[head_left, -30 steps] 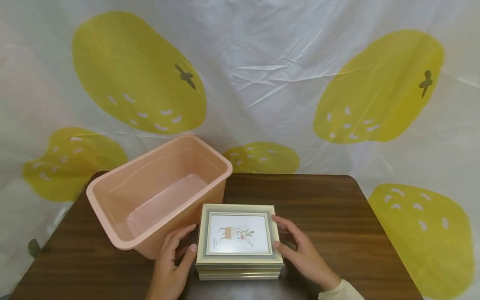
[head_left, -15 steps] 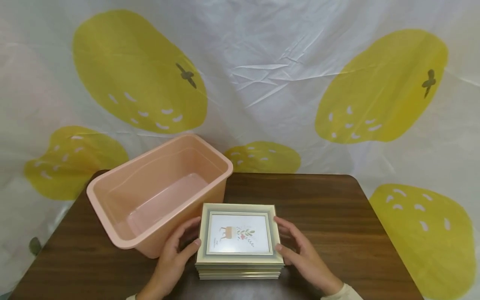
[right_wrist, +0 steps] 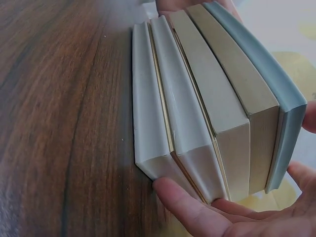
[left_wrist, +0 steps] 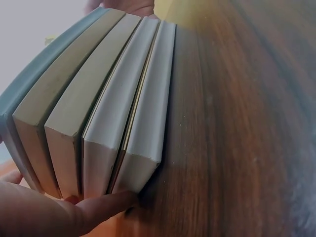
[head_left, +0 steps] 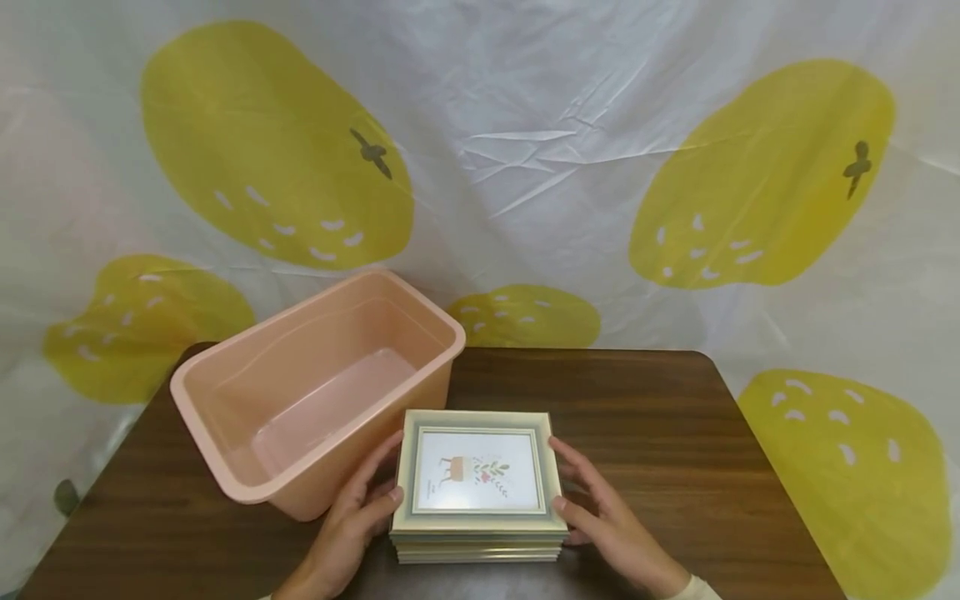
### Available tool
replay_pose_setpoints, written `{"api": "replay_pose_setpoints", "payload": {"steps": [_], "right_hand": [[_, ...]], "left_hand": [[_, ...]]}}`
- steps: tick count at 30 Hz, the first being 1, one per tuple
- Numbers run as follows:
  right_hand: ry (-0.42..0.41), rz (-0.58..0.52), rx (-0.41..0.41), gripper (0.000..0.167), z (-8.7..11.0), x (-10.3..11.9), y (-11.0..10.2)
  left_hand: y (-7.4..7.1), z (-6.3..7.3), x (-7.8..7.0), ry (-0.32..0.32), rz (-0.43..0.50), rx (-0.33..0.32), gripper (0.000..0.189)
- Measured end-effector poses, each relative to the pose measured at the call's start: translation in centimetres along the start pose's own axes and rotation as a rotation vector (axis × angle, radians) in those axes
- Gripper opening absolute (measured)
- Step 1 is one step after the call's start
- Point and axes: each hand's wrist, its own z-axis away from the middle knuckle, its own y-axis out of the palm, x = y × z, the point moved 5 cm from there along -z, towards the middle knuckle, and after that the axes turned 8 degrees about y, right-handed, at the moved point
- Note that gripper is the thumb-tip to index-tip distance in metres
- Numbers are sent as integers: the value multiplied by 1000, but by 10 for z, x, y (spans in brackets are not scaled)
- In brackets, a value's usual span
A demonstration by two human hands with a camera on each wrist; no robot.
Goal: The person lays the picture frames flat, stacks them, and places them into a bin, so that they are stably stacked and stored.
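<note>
Several picture frames lie stacked (head_left: pixel 480 546) on the table, their long sides toward me in the head view. The top picture frame (head_left: pixel 477 523) is cream and grey-blue, with a plant-in-a-pot picture turned sideways. My left hand (head_left: pixel 341 525) grips the left end of the stack, and my right hand (head_left: pixel 615 517) grips the right end, thumbs near the top edge. In the left wrist view fingers (left_wrist: pixel 106 210) reach along the lower frames (left_wrist: pixel 143 123). Across the other end, fingers (right_wrist: pixel 182 207) of the right hand press the pale frame ends in the right wrist view.
Left of the stack stands an open pink plastic bin (head_left: pixel 300 367), with its near corner right by my left hand. The dark wood table (head_left: pixel 637 400) has a back edge against a white curtain (head_left: pixel 525 208) printed with yellow fruit.
My left hand has come in from beside the stack to its left end. The right hand has shifted slightly along the right end. The stack and bin stay put.
</note>
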Motion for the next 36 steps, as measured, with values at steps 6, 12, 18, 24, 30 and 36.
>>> {"api": "replay_pose_setpoints", "payload": {"steps": [6, 12, 18, 24, 30, 36], "right_hand": [[-18, 0, 20, 71, 2, -1, 0], [-55, 10, 5, 70, 3, -2, 1], [-90, -1, -19, 67, 3, -1, 1], [-132, -111, -14, 63, 4, -2, 1], [-189, -186, -29, 63, 5, -3, 3], [-213, -172, -37, 61, 6, -4, 3]], "left_hand": [[2, -1, -2, 9, 14, 10, 67], [2, -2, -6, 15, -4, 8, 67], [2, -3, -4, 4, -26, -12, 66], [3, -3, -3, 3, -50, -41, 61], [3, -1, -5, 73, -208, -73, 59], [3, 1, -1, 79, -227, -93, 60]]}}
